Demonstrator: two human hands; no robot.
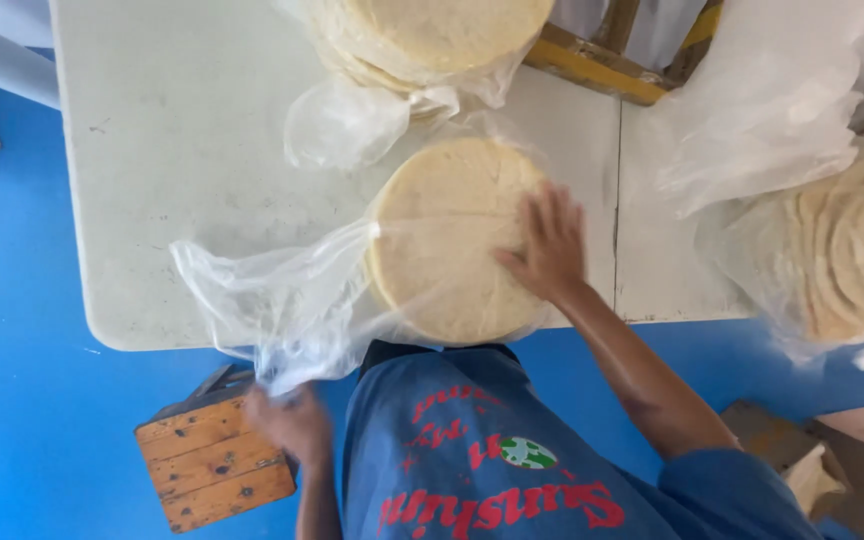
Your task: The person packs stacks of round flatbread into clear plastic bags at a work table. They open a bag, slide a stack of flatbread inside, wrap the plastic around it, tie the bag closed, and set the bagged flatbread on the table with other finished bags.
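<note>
Right hand (pixel 550 250) flat, grip open, on round pale tortilla stack (pixel 452 240); left hand (pixel 292 420) grip pinching crinkly clear bag (pixel 272 295).

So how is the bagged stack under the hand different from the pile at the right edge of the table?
The middle stack is squared up, discs lying flat on one another; the right pile is fanned out, with the discs overlapping at a slant. The right hand presses on the middle stack and the left hand grips its bag's open end; no hand touches the right pile. Both are pale round flatbreads in clear plastic on the white table.
</note>
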